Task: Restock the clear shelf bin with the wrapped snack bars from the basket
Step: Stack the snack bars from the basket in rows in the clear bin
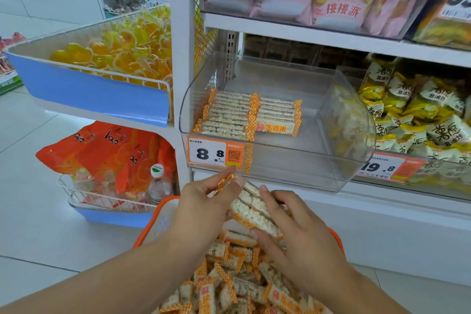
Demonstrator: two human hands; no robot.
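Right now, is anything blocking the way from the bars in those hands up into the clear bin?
Nothing visible does. Both hands, left hand and right hand, hold a bundle of wrapped snack bars just below the clear plastic shelf bin, whose right half looks bare.

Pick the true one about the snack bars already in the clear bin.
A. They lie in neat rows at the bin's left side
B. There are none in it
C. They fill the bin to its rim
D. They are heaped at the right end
A: the snack bars lie flat in two tidy rows in the left part of the clear bin, whose right part is bare, while both hands hold a stack of bars below it.
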